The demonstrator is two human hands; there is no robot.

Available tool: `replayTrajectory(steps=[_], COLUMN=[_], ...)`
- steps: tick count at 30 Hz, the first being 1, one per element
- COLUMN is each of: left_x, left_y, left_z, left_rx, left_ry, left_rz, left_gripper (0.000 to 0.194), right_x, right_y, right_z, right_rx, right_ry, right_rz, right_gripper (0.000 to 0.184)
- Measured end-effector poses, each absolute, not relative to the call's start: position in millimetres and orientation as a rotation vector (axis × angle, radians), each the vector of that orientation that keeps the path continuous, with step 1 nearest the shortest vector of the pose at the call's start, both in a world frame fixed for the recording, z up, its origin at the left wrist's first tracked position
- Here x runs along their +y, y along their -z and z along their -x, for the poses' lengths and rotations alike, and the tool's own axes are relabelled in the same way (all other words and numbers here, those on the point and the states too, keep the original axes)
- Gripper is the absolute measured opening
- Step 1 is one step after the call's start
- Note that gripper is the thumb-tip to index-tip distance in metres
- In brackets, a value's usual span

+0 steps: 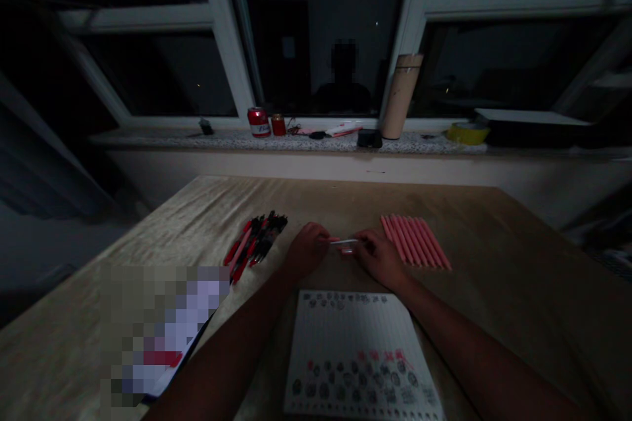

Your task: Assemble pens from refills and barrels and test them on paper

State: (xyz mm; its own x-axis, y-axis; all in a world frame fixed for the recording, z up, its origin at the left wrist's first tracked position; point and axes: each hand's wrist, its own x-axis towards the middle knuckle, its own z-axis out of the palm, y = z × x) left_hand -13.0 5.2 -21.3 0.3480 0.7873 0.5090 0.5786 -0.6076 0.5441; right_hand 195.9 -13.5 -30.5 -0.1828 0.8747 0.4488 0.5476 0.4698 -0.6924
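Above the notebook, both of my hands are pinched around a thin white pen refill (345, 242) with a pinkish left end. My left hand (307, 251) is closed on the pink end, and the fingertips of my right hand (382, 258) hold the white end. A short pink piece (347, 251) shows just below the refill; whether it touches my right fingers is hard to tell. Right of my right hand, several pink pencil-like sticks (416, 241) lie side by side in a slanted row. On the left is a loose pile of red and black pens (255, 242).
A spiral notebook (353, 325) with black and red scribbled marks lies between my forearms. A blurred pale object (182, 322) is at the left on the table (488, 316). The windowsill holds a red can (259, 123), a tall flask (402, 97) and yellow tape (467, 134).
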Motion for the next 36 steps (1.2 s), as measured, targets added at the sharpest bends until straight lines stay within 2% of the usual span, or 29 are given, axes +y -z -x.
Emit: replayTrajectory(steps=[5, 12, 36], left_x=[7, 8, 7], left_y=[26, 28, 24], left_z=[13, 14, 13], left_rx=[1.192, 1.113, 1.188], left_ry=[-1.113, -1.082, -1.112], left_rz=[-2.363, -2.419, -2.338], left_gripper=[0.005, 0.01, 0.006], right_x=[-16, -17, -21], right_y=[27, 23, 20], right_z=[-195, -194, -194], right_rx=[-1.931, -2.036, -2.2], right_ry=[-0.451, -0.416, -0.337], right_rz=[1.16, 1.179, 1.181], right_gripper=[0.01, 0.011, 0.017])
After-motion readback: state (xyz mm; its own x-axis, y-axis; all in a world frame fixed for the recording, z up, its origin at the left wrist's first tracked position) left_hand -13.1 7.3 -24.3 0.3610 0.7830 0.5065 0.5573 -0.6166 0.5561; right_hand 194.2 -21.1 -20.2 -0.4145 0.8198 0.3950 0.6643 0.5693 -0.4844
